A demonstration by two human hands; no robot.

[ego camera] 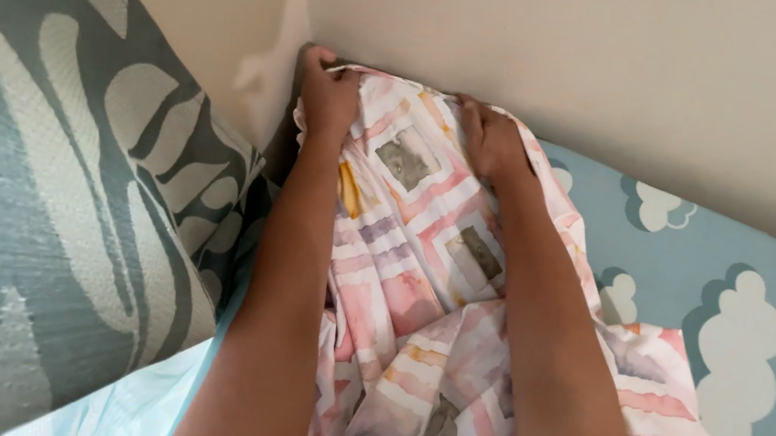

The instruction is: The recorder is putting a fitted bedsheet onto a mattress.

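A pink, white and grey patterned bed sheet (414, 251) is bunched up over the far corner of a mattress, against a beige wall. My left hand (327, 92) grips the sheet's edge at the corner, fingers curled over the hem next to the wall. My right hand (491, 142) presses on and clutches the sheet's edge a little to the right. Both forearms reach forward over the loose fabric, which trails down toward me and hides the mattress corner.
A light blue mattress surface with white cloud shapes (739, 330) lies bare at the right. A grey cushion with a pale leaf pattern (44, 205) stands at the left. The beige wall (576, 54) runs behind, meeting in a corner.
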